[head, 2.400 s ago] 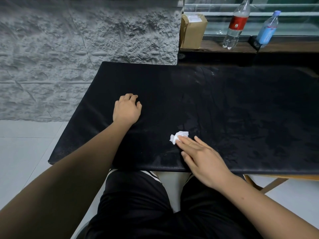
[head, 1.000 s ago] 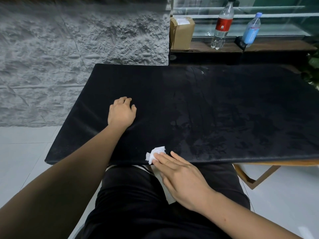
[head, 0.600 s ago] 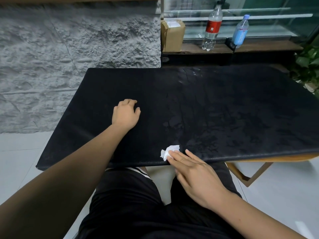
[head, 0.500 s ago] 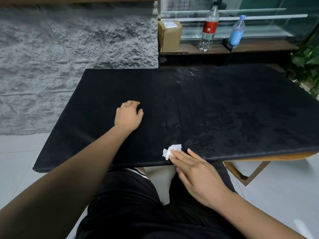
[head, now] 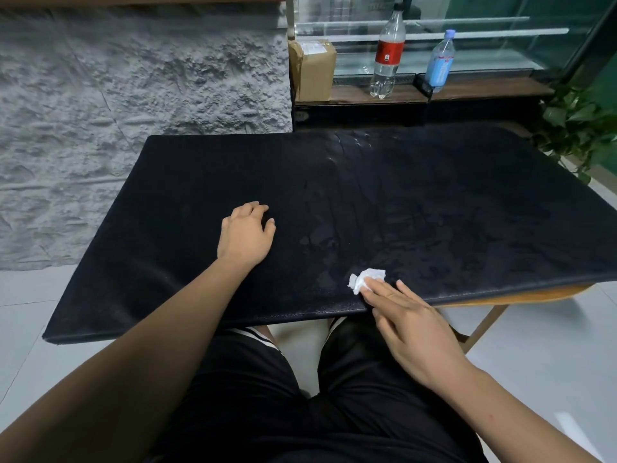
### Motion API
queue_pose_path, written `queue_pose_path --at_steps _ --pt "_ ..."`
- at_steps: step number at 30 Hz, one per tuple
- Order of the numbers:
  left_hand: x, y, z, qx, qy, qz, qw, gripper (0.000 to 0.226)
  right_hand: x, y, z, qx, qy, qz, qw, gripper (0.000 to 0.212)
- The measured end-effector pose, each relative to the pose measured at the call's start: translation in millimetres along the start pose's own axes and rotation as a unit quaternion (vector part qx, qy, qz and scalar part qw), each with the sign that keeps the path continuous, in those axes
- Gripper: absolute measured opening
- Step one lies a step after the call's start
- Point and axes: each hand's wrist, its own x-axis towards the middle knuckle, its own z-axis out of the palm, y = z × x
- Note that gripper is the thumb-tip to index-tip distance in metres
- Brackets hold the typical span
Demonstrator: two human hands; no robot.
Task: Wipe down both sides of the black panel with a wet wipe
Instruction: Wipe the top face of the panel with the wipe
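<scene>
A rough grey stone-textured wall [head: 133,95] fills the background to the left, above a pale tiled floor [head: 534,355]. In front of it a large black panel [head: 434,202] lies flat across a wooden frame [head: 484,325], its left end jutting out over the floor. Faint damp streaks and patches mark the panel's middle and right part. The seated person's knees, in black shorts [head: 253,396], sit under the near edge.

Behind the panel, a wooden shelf [head: 484,90] carries a brown cardboard box [head: 314,70], a clear bottle with a red label [head: 387,55] and a smaller blue-labelled bottle [head: 440,61]. A leafy green plant [head: 574,125] stands at the far right.

The left hand [head: 245,237] rests on the panel left of centre, fingers loosely bent, holding nothing. The right hand [head: 410,325] reaches over the near edge with fingers straight and together, its fingertips [head: 370,290] pressing a crumpled white wet wipe [head: 362,279] onto the panel's top face, just inside the near edge.
</scene>
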Motion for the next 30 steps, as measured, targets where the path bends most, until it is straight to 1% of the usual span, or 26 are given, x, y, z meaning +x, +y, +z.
queue_pose_path --at_steps 5,12,17,23,30 --pt "-2.5 1.9 -0.9 0.006 0.004 -0.003 1.0 0.05 0.4 10.9 -4.3 0.001 0.02 0.041 0.999 0.047" --pt "-3.4 3.2 -1.3 0.001 0.008 -0.006 1.0 0.05 6.0 0.0 4.9 0.017 0.054 0.06 0.997 0.045" --pt "-4.7 3.7 -2.4 0.0 0.007 -0.006 1.0 0.05 11.9 -26.3 20.8 0.028 0.041 0.013 0.999 0.047" --pt "-6.2 4.5 -3.3 -0.003 0.01 -0.005 1.0 0.049 12.6 -63.5 40.4 0.006 0.015 -0.045 0.999 0.049" --pt "-5.9 3.1 -3.1 -0.008 0.009 -0.005 1.0 0.049 1.3 -60.7 38.3 0.01 -0.019 -0.068 0.997 0.05"
